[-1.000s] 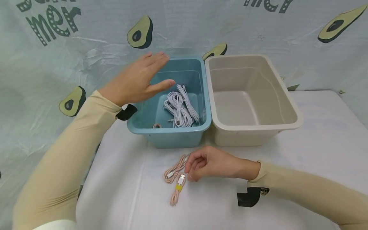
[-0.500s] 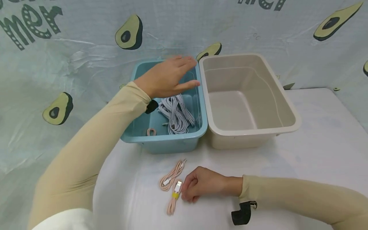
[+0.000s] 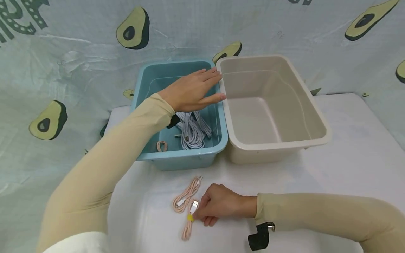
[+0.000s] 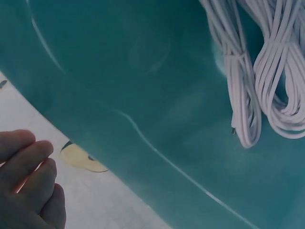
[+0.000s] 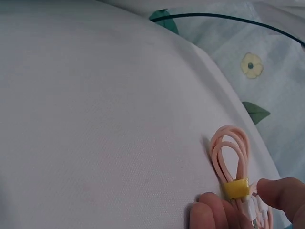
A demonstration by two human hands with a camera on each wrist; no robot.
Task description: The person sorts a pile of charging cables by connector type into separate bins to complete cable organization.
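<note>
Two pink coiled USB cables lie on the white table in front of the bins. My right hand [image 3: 221, 203] has its thumb and curled fingertips on either side of the nearer USB cable [image 5: 230, 152], at its yellow strap [image 5: 237, 188]. The other pink cable [image 3: 186, 195] lies just behind it. My left hand [image 3: 193, 90] is held over the blue bin [image 3: 177, 156] with its fingers straight, holding nothing. Beneath it in the bin are bundled white cables [image 3: 193, 133], partly hidden by the hand, and a small pink coil [image 3: 162, 146].
A beige bin [image 3: 278, 144] stands against the blue bin's right side, with nothing seen inside. Behind both rises a pale sheet [image 3: 177, 24] printed with avocados. The white table [image 3: 354, 147] stretches to the right.
My left hand has moved right across the blue bin toward the beige bin's rim. My right hand has come from beside the cables to the yellow strap. The head view has shifted slightly.
</note>
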